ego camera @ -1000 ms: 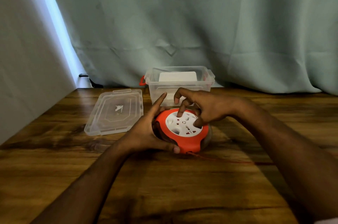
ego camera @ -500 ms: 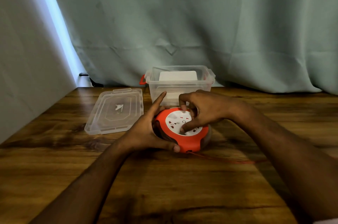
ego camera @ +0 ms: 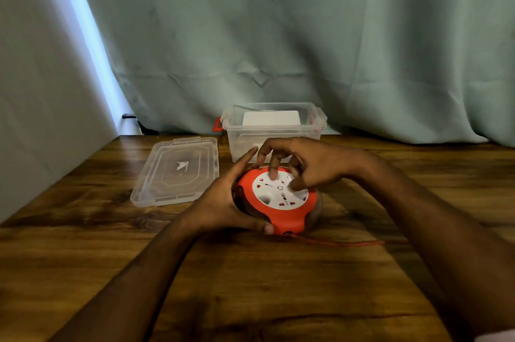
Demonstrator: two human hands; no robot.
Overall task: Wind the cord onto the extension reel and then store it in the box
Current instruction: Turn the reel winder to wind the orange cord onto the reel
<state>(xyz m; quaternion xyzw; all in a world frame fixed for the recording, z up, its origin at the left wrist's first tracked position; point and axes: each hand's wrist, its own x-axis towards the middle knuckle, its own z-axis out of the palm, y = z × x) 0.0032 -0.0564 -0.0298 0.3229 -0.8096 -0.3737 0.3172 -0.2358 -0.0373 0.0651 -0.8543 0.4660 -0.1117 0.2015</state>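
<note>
An orange extension reel (ego camera: pixel 289 216) with a white socket face lies flat on the wooden table (ego camera: pixel 250 286). My left hand (ego camera: pixel 223 205) grips its left side, thumb along the front edge. My right hand (ego camera: pixel 303 166) rests on top, a finger and the thumb pressed into the white face. A thin red cord (ego camera: pixel 342 243) runs out from the reel's front to the right and disappears under my right forearm. Just behind the reel stands the clear plastic box (ego camera: pixel 274 127), open, with a red latch on its left end.
The box's clear lid (ego camera: pixel 178 171) lies flat to the left of the reel. A white object (ego camera: pixel 270 118) sits inside the box. A green curtain hangs behind the table and a pale wall runs along the left edge.
My right hand has turned on the reel's white face, its fingers shifting round from one side to the other. The visible cord on the right has grown shorter. My left hand keeps its hold.
</note>
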